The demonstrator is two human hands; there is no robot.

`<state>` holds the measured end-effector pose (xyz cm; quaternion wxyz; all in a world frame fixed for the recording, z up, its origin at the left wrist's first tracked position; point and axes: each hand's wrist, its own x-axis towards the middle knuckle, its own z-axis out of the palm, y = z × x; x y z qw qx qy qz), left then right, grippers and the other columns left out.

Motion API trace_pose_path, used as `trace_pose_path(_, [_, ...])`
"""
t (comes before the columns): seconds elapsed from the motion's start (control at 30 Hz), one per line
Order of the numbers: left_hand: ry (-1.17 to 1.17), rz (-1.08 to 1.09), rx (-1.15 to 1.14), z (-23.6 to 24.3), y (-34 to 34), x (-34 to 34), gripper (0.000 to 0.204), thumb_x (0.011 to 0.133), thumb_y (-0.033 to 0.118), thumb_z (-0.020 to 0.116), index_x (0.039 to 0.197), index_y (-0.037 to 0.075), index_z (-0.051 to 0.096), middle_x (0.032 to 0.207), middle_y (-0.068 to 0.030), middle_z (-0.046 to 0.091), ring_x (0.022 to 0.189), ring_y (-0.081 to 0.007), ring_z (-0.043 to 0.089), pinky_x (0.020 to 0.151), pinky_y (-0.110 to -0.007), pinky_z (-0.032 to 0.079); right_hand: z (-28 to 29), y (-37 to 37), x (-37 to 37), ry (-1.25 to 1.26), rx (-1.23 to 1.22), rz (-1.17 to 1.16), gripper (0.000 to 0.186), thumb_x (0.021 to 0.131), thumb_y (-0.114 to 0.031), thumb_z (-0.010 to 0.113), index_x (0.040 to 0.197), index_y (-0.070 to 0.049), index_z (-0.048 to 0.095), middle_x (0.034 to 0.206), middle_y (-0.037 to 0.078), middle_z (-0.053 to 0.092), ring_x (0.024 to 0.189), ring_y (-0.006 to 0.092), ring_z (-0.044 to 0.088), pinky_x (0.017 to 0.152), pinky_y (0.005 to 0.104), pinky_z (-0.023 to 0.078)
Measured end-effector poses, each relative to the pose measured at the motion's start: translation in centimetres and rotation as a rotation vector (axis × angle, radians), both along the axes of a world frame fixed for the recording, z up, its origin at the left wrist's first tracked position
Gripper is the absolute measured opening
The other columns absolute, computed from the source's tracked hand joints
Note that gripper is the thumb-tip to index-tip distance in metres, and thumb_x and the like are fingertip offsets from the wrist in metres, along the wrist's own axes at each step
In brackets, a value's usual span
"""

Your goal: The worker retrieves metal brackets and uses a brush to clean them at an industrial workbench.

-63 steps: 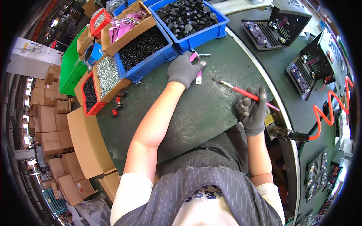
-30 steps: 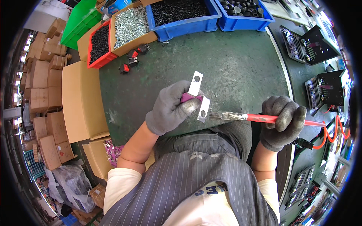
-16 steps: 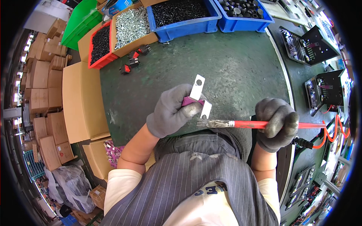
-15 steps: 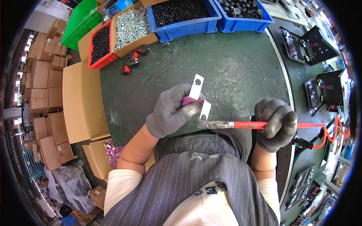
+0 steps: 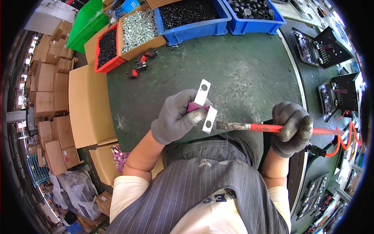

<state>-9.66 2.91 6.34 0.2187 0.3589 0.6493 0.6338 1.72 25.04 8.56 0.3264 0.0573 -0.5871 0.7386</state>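
My left hand (image 5: 177, 115), in a grey glove, pinches a metal strip (image 5: 202, 93) by its purple-covered middle. Both bare silvery ends of the strip stick out, each with a round hole. In a closed fist, my right hand (image 5: 291, 128), gloved as well, grips a brush (image 5: 265, 128) with a long red handle. Its dark bristles point left and stop just short of the strip's lower end, with a small gap between. Both hands are above the near part of the green worktop (image 5: 249, 74).
Along the far edge stand a red bin (image 5: 109, 64), a carton of silvery screws (image 5: 138, 29) and blue bins (image 5: 194, 33) of black parts. Red-and-black switches (image 5: 134, 73) lie nearby. An open carton (image 5: 89, 105) is at left; black metal housings (image 5: 335, 46) and a coiled red hose (image 5: 342, 142) are at right.
The brush has moved right, so its bristles have come away from the strip's lower end. My left hand keeps the strip, now tilted slightly differently.
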Motion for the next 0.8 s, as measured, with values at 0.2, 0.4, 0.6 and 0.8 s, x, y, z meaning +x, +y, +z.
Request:
trace_pose_path(0.2, [0.002,0.006,-0.044,-0.2,-0.3,0.3,0.021,0.085,0.022,0.056,0.091,0.001,0.056,0.078,-0.0052,0.059,0.069,-0.0109,0.055,0.063,-0.026,0.044,0.3,-0.6,-0.3,0.042,-0.053,0.053,0.053,0.089,-0.041,0.042,0.046,-0.01,0.046,0.046,0.004,0.042,0.041,0.0166,0.038,0.044,0.03,0.03])
trace_pose_path(0.4, [-0.095,0.063,0.021,-0.4,0.0,0.2,0.013,0.085,0.009,0.052,0.094,-0.001,0.053,0.082,-0.0044,0.056,0.068,-0.0076,0.052,0.061,-0.021,0.043,0.0,-0.2,0.2,-0.016,-0.003,0.011,0.053,0.088,-0.042,0.043,0.046,-0.009,0.046,0.044,0.004,0.041,0.038,0.0159,0.036,0.043,0.0293,0.029])
trace_pose_path(0.6, [0.066,0.133,-0.025,-1.2,0.5,-0.5,0.018,0.085,0.016,0.055,0.096,0.002,0.052,0.078,-0.0025,0.054,0.066,-0.0072,0.05,0.058,-0.021,0.04,-1.0,-0.9,-1.5,-0.027,-0.048,0.037,0.052,0.089,-0.041,0.044,0.046,-0.013,0.04,0.048,0.002,0.037,0.042,0.0139,0.031,0.044,0.0288,0.024])
trace_pose_path(0.8, [-0.155,0.146,-0.065,-1.0,-0.2,-1.5,0.024,0.089,0.024,0.052,0.1,0.003,0.052,0.08,-0.0013,0.053,0.067,-0.008,0.049,0.062,-0.023,0.042,-3.2,1.3,-1.3,-0.119,-0.192,-0.074,0.047,0.091,-0.034,0.042,0.051,-0.009,0.043,0.048,0.003,0.039,0.041,0.0125,0.034,0.041,0.0263,0.026])
